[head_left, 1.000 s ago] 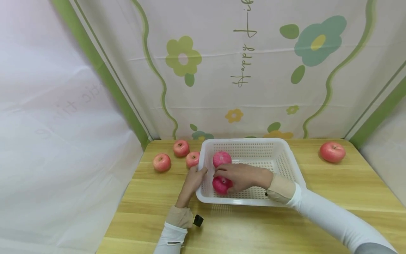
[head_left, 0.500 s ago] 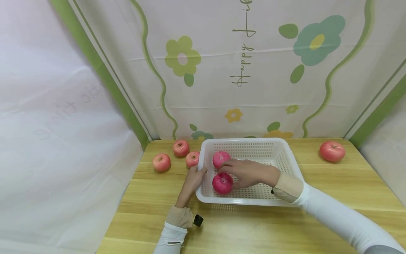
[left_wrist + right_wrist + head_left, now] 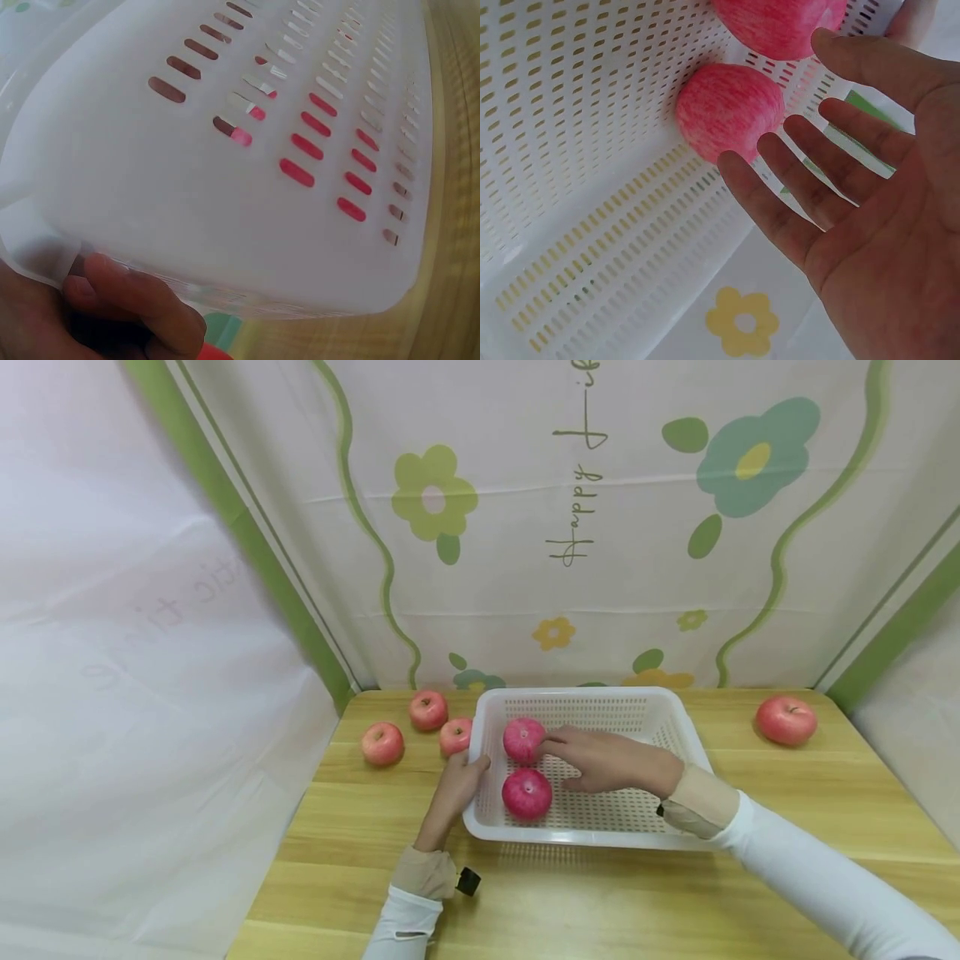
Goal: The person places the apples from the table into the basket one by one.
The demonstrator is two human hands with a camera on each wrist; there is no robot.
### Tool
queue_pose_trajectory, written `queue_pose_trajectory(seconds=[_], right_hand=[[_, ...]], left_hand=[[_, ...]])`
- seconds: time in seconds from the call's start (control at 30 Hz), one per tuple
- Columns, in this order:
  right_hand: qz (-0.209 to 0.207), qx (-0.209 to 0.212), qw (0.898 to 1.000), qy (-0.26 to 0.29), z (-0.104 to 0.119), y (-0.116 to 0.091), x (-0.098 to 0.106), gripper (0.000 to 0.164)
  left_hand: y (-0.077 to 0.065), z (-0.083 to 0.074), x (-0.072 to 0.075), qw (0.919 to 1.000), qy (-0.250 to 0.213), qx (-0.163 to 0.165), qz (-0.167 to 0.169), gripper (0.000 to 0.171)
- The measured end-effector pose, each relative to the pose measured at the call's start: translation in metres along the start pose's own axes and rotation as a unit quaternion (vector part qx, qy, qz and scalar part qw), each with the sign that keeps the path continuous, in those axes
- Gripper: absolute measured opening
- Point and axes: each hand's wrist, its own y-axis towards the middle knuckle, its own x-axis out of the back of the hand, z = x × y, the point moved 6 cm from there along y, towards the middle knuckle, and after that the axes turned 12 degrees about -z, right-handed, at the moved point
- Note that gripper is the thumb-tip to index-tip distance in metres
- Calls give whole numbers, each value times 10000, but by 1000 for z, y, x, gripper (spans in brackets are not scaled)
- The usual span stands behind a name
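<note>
A white perforated plastic basket (image 3: 592, 837) stands on the wooden table, with two bright pink-red apples inside at its left end. The nearer apple (image 3: 527, 794) and the farther apple (image 3: 522, 740) both sit on the basket floor. My left hand (image 3: 456, 787) grips the basket's left rim, its fingers curled at the edge in the left wrist view. Inside the basket, my right hand (image 3: 611, 762) is just right of the apples and holds nothing. The right wrist view shows its fingers spread, palm visible, fingertips close to the farther apple (image 3: 729, 109).
Left of the basket lie three paler apples: a left one (image 3: 382, 744), a back one (image 3: 428, 711) and one (image 3: 455, 737) against the basket. Another larger apple (image 3: 786, 720) rests at the table's far right. A flowered curtain (image 3: 495, 568) hangs behind the table (image 3: 570, 902).
My right hand has let go of the nearer apple and moved right and slightly back, leaving it in the basket. The left hand has stayed on the rim.
</note>
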Motion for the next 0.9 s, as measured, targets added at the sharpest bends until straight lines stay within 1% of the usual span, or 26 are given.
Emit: queue_pose_trajectory(seconds=[0.1,0.23,0.57,0.8,0.9], right_hand=[[-7,-128,9999,52,-4,-2,2,60],[-15,-243,9996,111,-8,-6,6,57],[-120,-391,9991,-148,-22,-15,13,51],[-157,-668,9975,-184,-36,-21,19,51],[-223,-694,9971,-214,-41,-23,22,51]], left_hand=[[0,1,0,10000,-35,35,6,46],[-1,1,-1,10000,-73,52,32,45],[-1,0,0,10000,17,87,-5,45],[-2,-2,0,9999,-32,104,1,44],[-2,-2,0,9999,-42,106,8,44]])
